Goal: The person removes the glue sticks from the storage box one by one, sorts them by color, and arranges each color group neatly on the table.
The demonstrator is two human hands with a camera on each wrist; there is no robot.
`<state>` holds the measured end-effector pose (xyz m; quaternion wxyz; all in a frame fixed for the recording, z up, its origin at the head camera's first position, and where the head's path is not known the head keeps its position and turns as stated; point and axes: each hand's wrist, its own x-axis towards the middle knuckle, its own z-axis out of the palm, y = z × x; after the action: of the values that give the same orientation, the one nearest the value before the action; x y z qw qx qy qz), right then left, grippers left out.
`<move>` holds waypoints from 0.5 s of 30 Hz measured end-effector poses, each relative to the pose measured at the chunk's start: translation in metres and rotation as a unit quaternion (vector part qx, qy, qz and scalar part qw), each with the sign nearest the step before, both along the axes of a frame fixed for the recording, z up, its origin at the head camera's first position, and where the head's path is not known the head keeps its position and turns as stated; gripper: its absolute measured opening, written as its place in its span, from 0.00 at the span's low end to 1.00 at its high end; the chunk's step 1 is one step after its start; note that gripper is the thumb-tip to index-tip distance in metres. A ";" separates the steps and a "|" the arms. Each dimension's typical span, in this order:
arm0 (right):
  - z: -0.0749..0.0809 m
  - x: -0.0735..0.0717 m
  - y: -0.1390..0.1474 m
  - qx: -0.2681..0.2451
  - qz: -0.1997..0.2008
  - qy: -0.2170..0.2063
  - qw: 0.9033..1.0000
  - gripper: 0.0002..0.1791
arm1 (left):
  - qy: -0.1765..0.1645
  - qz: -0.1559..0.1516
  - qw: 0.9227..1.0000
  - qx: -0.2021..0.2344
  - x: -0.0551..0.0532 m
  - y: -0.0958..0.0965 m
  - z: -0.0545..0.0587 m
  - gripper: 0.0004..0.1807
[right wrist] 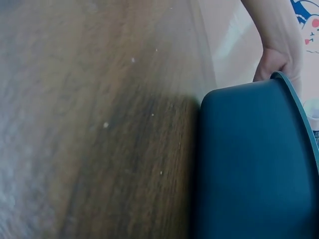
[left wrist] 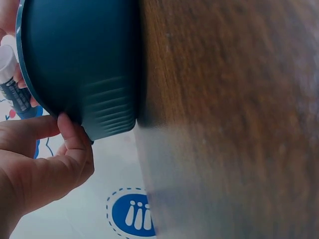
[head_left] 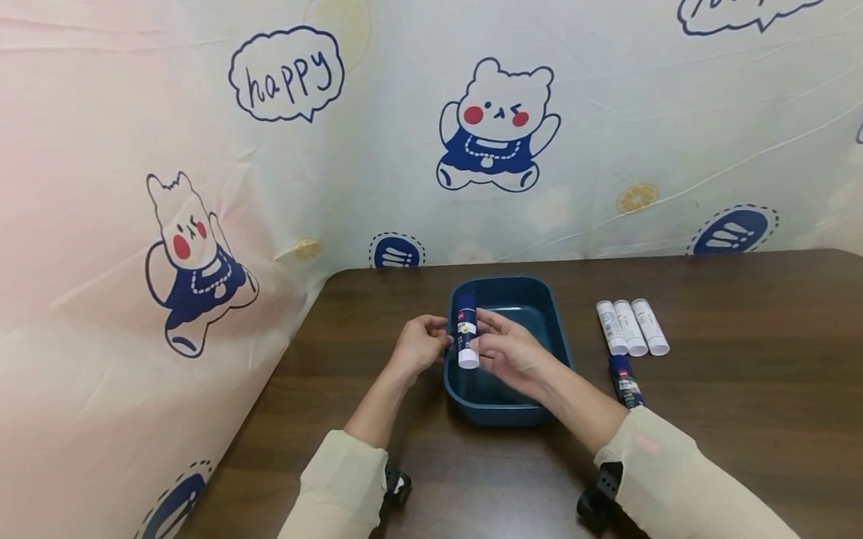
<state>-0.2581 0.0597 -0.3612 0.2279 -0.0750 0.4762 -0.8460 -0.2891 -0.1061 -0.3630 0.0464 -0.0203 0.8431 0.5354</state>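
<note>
A dark blue glue stick [head_left: 467, 334] with a white end is pinched in my right hand [head_left: 514, 354], upright over the left side of a teal plastic bin [head_left: 513, 415]. My left hand [head_left: 419, 345] is at the bin's left rim. In the left wrist view, the thumb and fingers of the left hand [left wrist: 55, 164] pinch the edge of the bin [left wrist: 84, 64], and the glue stick [left wrist: 16, 89] shows past the rim. From the right wrist, the bin's side wall [right wrist: 254, 159] fills the right part and hides the right hand.
Three white tubes [head_left: 633, 328] lie side by side on the brown wooden table [head_left: 771, 396], right of the bin. Another dark blue glue stick [head_left: 625, 379] lies below them, partly covered by my right forearm. A printed cloth [head_left: 393, 155] hangs behind the table.
</note>
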 end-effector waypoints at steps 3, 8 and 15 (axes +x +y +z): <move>0.001 0.000 0.002 -0.009 0.003 0.003 1.000 0.41 | 0.000 0.000 1.000 0.001 0.001 0.001 0.001 0.18; 0.002 0.001 0.008 -0.013 0.010 0.018 1.000 0.40 | 0.004 -0.001 1.000 0.000 0.001 0.001 0.001 0.17; 0.001 0.001 0.018 -0.011 0.016 0.025 1.000 0.41 | 0.014 0.003 1.000 0.006 0.001 0.000 0.000 0.18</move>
<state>-0.2571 0.0776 -0.3602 0.2286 -0.1061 0.4707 -0.8455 -0.2881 -0.1062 -0.3634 0.0327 -0.0154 0.8405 0.5407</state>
